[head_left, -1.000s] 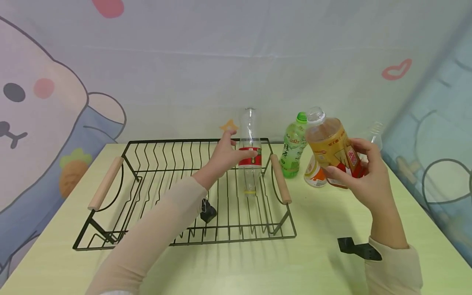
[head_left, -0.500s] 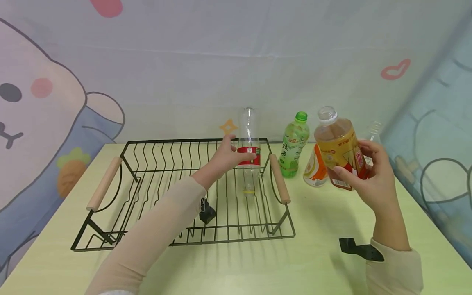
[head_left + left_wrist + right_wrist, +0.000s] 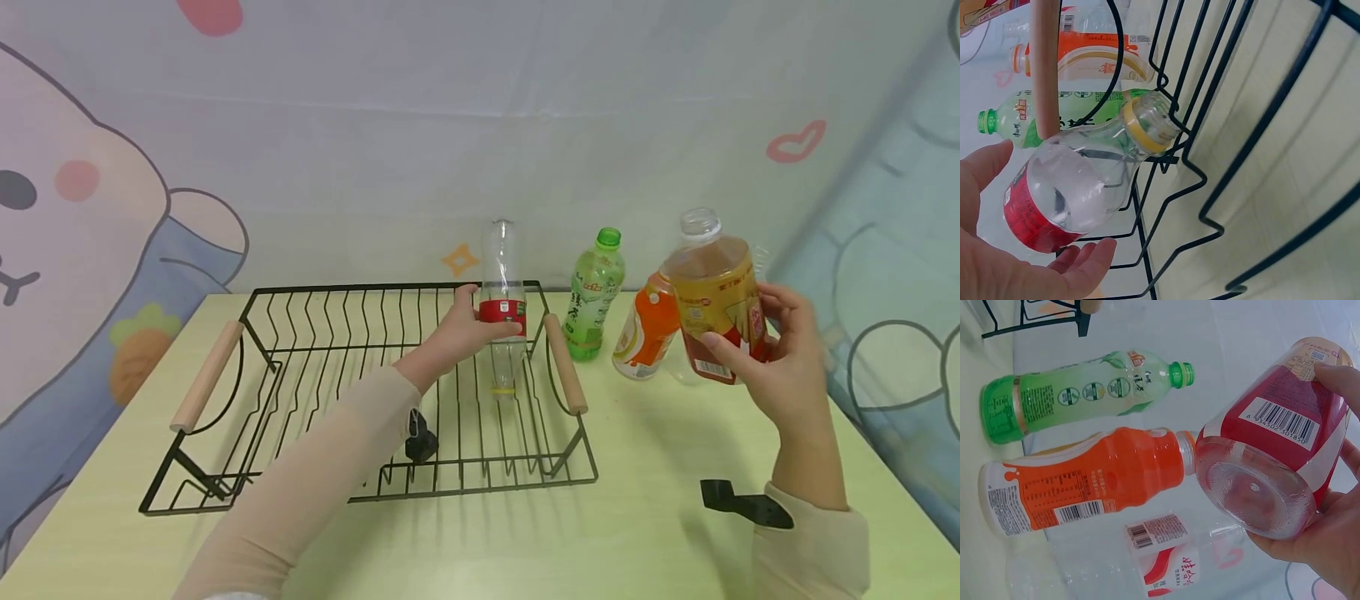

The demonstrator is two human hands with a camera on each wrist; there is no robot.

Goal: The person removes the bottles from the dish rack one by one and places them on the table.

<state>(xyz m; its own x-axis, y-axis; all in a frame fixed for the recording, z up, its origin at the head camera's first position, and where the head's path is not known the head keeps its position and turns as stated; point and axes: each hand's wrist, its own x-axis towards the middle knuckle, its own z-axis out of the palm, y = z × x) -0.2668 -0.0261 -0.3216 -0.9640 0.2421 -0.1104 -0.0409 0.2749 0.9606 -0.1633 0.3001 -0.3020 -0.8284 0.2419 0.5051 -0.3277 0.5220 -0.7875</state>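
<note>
A clear plastic bottle [image 3: 504, 267] with a red label stands neck down in the black wire rack [image 3: 337, 346], its yellow neck ring between the wires. My left hand [image 3: 463, 333] is beside this bottle, thumb in front of the label and fingers spread loosely. In the left wrist view, a gap shows between the thumb and the bottle [image 3: 1054, 200]. My right hand [image 3: 787, 358] grips an uncapped plastic bottle [image 3: 712, 292] with a yellow and red label, raised above the table. Its barcode and clear base face the right wrist camera.
Right of the rack stand a green bottle [image 3: 592, 300] and an orange-and-white bottle [image 3: 647, 329]. A clear bottle [image 3: 1166, 556] stands beyond the orange one, partly hidden in the head view. Wooden handles [image 3: 566, 362] rise at both rack ends. A patterned cloth [image 3: 360, 150] hangs behind.
My right hand has carried the yellow-and-red-labelled bottle to the right, uncovering more of the orange one. The left hand has sunk slightly beside the clear bottle, which stays put.
</note>
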